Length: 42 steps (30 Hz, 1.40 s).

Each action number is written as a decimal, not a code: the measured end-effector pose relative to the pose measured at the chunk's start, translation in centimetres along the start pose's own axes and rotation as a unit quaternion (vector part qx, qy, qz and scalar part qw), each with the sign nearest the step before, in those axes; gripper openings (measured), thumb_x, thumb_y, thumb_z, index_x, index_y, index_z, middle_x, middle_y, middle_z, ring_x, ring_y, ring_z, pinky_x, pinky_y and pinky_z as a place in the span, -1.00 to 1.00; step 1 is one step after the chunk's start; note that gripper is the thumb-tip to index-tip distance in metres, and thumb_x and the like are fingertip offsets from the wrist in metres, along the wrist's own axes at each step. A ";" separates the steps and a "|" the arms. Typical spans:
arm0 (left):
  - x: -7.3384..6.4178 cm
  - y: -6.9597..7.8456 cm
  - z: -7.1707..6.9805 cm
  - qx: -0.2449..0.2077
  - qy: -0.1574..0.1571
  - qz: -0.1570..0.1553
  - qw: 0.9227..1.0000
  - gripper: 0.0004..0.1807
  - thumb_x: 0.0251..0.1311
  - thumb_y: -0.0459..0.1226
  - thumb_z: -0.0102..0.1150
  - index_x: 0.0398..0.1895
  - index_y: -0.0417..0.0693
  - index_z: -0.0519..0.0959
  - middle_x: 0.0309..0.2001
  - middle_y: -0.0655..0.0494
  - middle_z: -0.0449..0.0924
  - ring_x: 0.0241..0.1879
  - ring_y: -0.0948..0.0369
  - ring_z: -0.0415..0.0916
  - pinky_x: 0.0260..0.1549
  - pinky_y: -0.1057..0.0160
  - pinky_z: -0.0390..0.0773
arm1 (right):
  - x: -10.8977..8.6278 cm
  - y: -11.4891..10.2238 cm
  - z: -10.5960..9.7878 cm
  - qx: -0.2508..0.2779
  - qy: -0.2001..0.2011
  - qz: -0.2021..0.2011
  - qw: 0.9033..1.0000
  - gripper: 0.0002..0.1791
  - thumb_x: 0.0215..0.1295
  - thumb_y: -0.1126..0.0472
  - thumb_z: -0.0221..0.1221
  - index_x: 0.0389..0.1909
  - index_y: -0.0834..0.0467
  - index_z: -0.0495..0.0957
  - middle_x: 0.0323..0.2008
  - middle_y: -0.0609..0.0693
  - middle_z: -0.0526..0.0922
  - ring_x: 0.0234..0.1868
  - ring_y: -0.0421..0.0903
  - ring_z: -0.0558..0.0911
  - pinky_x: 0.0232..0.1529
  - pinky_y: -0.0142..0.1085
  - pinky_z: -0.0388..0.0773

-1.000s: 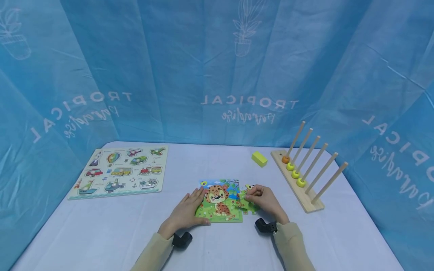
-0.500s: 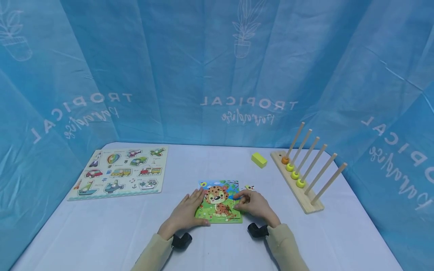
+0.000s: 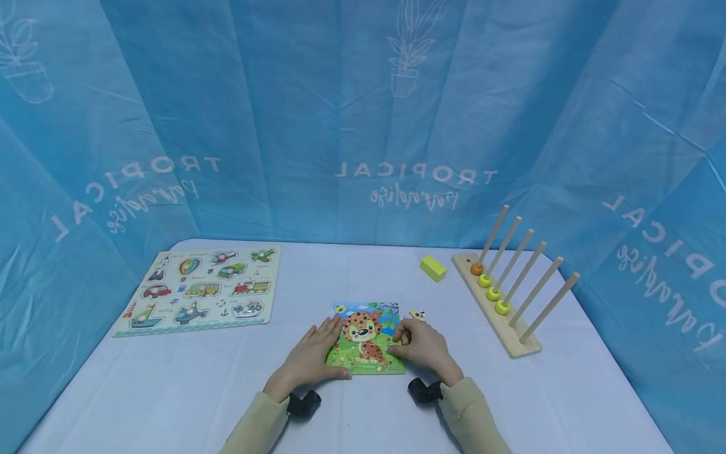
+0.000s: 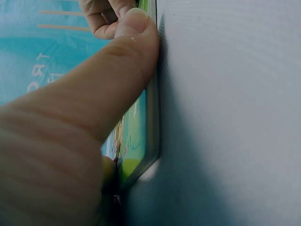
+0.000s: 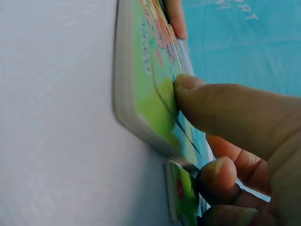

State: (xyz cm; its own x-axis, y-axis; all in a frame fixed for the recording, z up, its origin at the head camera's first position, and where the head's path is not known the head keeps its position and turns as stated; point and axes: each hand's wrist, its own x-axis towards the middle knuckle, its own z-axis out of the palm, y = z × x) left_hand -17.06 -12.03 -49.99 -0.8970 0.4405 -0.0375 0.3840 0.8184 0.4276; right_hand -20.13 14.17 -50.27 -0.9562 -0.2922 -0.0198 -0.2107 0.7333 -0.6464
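Note:
A jigsaw puzzle (image 3: 363, 343) of a spotted leopard cub on green grass lies flat on the white table. My left hand (image 3: 312, 353) rests along its left side, fingers straight, with the thumb at the lower left edge (image 4: 151, 113). Over the right side is my right hand (image 3: 422, 345). In the right wrist view its thumb (image 5: 190, 87) presses on the printed surface beside a seam, while the other fingers curl near the board's edge. A loose puzzle piece (image 3: 418, 314) shows behind the right hand; another green loose piece (image 5: 182, 190) lies beside the board, partly hidden by fingers.
A peg puzzle of vehicles (image 3: 198, 290) lies at the left. A yellow block (image 3: 433, 268) stands behind the right hand. Farther right is a wooden rack (image 3: 499, 309) with upright pegs and several orange and yellow beads. A blue curtain (image 3: 363, 126) hangs behind the table.
My right hand has moved left from the loose pieces, carrying a green puzzle piece onto the board's right side, where it now lies level. The left hand has stayed put.

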 end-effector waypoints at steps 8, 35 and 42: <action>0.0 -0.1 0.1 0.000 -0.001 0.002 1.000 0.17 -0.14 0.29 0.21 0.44 -0.12 -0.04 0.46 -0.01 -0.16 0.43 0.02 -0.18 0.36 -0.05 -0.12 | 0.0 -0.1 0.0 -0.010 0.001 0.000 1.000 -0.72 -0.06 -0.01 0.39 -0.51 -0.03 0.45 -0.64 -0.16 0.37 -0.62 -0.22 0.33 -0.56 -0.35 0.20; 0.0 -0.1 0.0 0.000 -0.009 -0.001 1.000 0.16 -0.13 0.29 0.20 0.44 -0.12 -0.05 0.47 0.00 -0.18 0.43 0.02 -0.20 0.37 -0.04 -0.14 | 0.6 3.6 -1.9 0.042 0.121 0.079 0.989 -0.56 0.13 0.28 0.25 0.07 0.01 0.50 0.04 0.07 0.49 0.13 0.08 0.42 0.21 0.09 0.28; 0.0 -0.1 0.0 -0.005 -0.006 0.000 1.000 0.17 -0.13 0.28 0.22 0.44 -0.12 -0.05 0.47 0.00 -0.18 0.43 0.02 -0.20 0.37 -0.04 -0.13 | 0.6 3.5 -2.0 0.053 0.132 0.098 0.985 -0.59 0.12 0.23 0.27 0.04 -0.01 0.52 -0.07 0.08 0.50 -0.08 0.02 0.46 -0.06 -0.06 0.42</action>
State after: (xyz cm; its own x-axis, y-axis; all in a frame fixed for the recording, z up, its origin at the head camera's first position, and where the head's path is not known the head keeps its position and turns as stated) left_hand -17.09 -12.12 -50.08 -0.8940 0.4456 -0.0479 0.3826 0.8145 0.4362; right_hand -21.85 17.85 -51.01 -0.9989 0.0286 0.0381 -0.0080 0.6877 -0.7259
